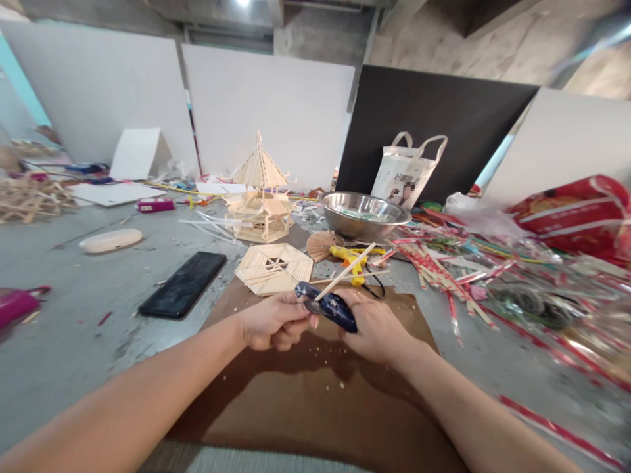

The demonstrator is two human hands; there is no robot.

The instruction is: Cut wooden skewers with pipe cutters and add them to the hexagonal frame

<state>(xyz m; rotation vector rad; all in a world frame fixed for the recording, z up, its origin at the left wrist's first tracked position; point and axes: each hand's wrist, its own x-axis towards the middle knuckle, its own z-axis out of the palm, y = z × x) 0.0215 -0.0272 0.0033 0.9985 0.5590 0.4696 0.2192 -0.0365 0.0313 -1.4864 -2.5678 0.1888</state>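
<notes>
My right hand is wrapped round a dark blue-handled cutting tool with a grey metal blade; its exact kind is unclear. Close against it, my left hand is closed, with fingertips at the blade and the lower end of a thin wooden stick. That stick slants up and away to the right across the tool. Just beyond my hands lies a flat hexagonal panel of sticks. Behind the panel stands a pavilion model built from sticks. Small pale chips dot the brown mat below.
A yellow glue gun lies past my hands, near a steel bowl and a tote bag. To the left are a black phone and a white oval case. Red-and-white wrapped sticks clutter the right.
</notes>
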